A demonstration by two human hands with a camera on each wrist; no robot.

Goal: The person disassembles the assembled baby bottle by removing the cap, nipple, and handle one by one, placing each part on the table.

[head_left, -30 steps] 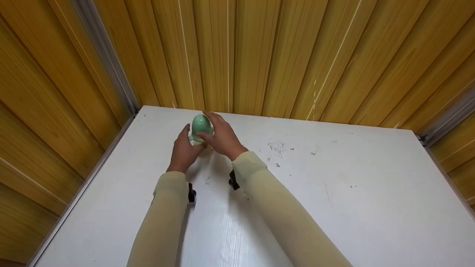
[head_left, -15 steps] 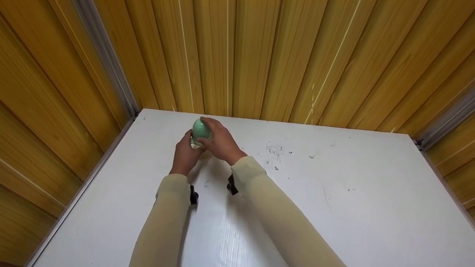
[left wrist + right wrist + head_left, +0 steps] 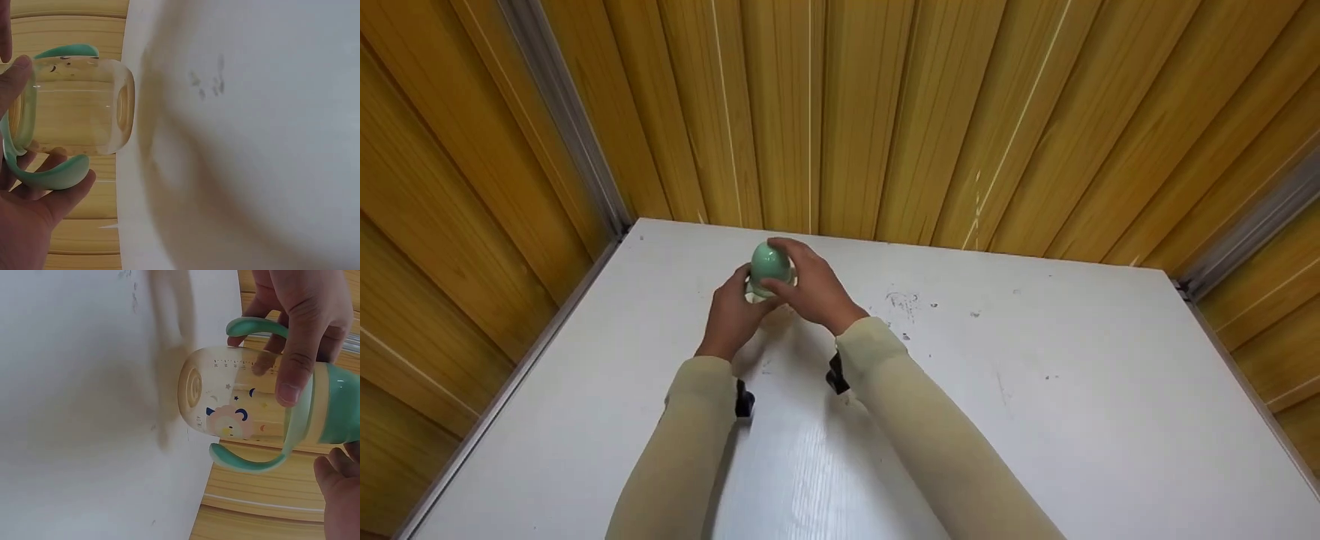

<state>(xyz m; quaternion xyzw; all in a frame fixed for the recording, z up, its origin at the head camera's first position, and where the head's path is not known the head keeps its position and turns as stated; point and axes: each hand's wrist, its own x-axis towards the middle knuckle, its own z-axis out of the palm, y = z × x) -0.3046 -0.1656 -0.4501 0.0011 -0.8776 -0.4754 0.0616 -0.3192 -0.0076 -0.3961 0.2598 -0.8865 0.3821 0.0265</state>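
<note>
Your left hand [image 3: 735, 311] is curled round the lower part of the bottle [image 3: 225, 405], and your right hand's thumb and fingers bend about its glossy, domed green cap [image 3: 770, 261]. The bottle is at the white table's [image 3: 997, 420] far side, left of its middle; base contact is unclear. Only the right wrist view shows the printed scale and cartoon face; both wrist views reveal clear, amber-tinted walls and smooth curved handles [image 3: 242, 464].

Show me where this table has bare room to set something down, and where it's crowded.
Widest: the white table right of the right sleeve, back to the slatted wall; only marks show there. Narrower: between the left sleeve and the table's left edge. Crowded: toward the back left, where the left hand and right hand hold the bottle.
</note>
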